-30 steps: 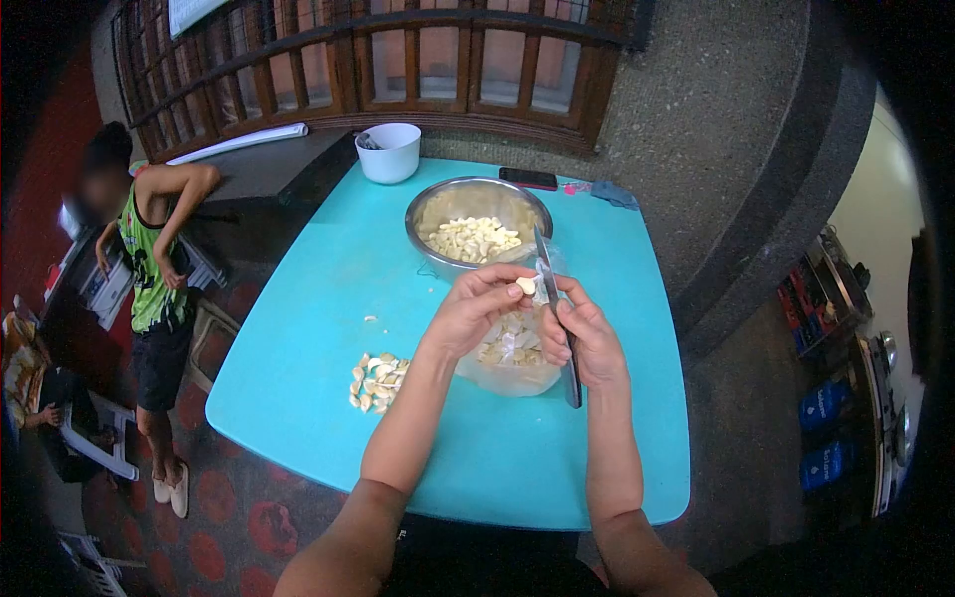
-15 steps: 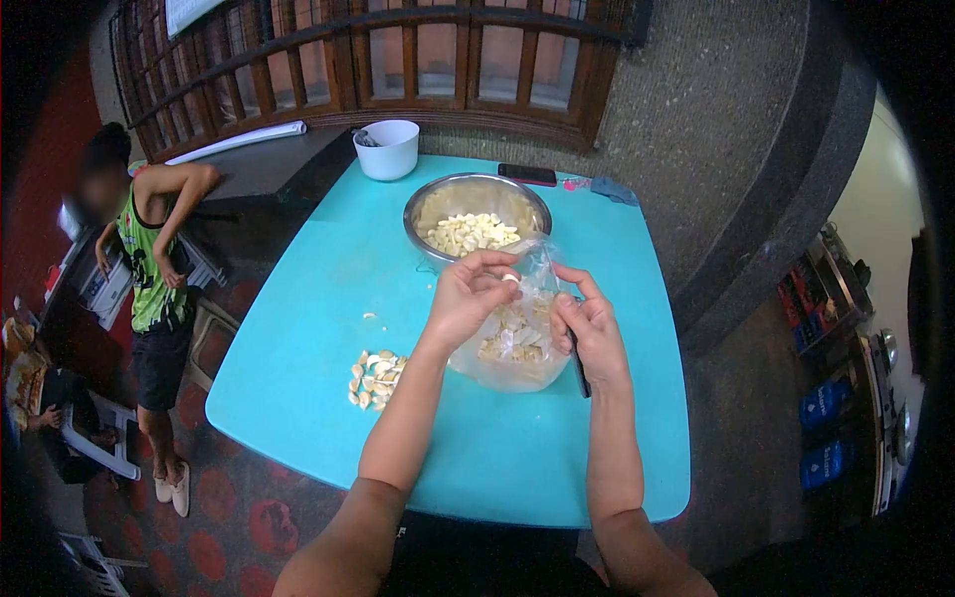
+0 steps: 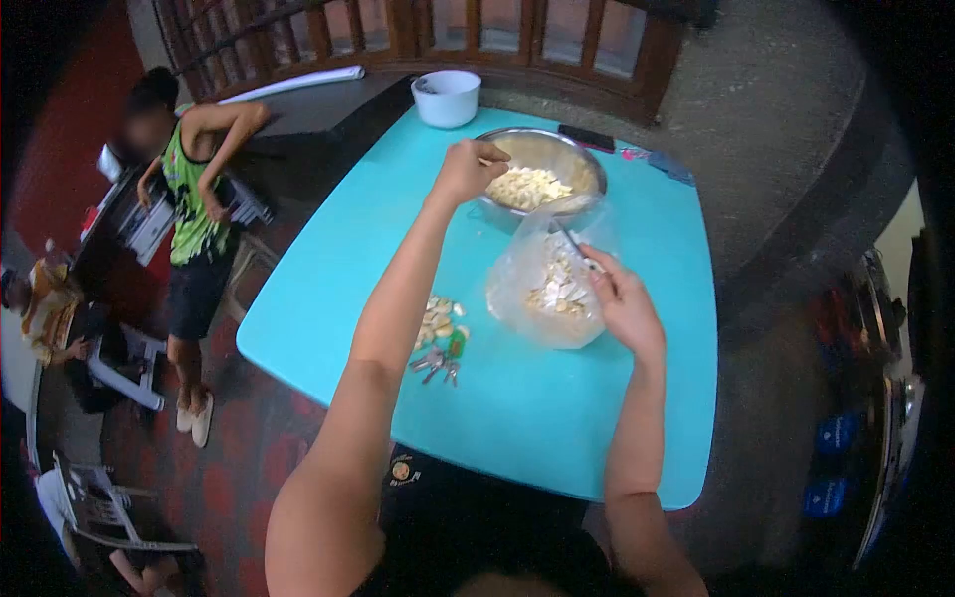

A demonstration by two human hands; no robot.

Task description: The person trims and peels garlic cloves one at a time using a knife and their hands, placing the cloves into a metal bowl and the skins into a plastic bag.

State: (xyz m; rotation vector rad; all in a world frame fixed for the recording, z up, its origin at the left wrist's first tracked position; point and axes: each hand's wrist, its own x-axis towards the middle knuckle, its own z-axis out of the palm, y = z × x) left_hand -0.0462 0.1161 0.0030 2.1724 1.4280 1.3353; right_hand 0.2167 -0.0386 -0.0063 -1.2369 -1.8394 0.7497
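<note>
My left hand [image 3: 470,171] is over the near left rim of the metal bowl [image 3: 589,171], its fingers pinched together; what they hold, if anything, is hidden. Peeled garlic cloves [image 3: 529,187] lie in that bowl. In my right hand [image 3: 629,306] is a knife [image 3: 565,237], its blade pointing up and left over the clear plastic bag [image 3: 517,289]. Pale peelings [image 3: 559,291] fill part of the bag. Unpeeled cloves [image 3: 435,323] sit on the table beside my left forearm, with a bunch of keys [image 3: 435,365] close by.
On the turquoise table [image 3: 348,239] stand a white bowl [image 3: 447,102] at the back left, a dark phone [image 3: 586,137] and a grey-blue cloth [image 3: 671,167] at the back right. A person in a green top [image 3: 189,199] stands left of the table. Another person sits farther left.
My left hand has moved from the bag up to the metal bowl. My right hand has shifted right and the knife now lies over the bag. The view has turned, and keys now show.
</note>
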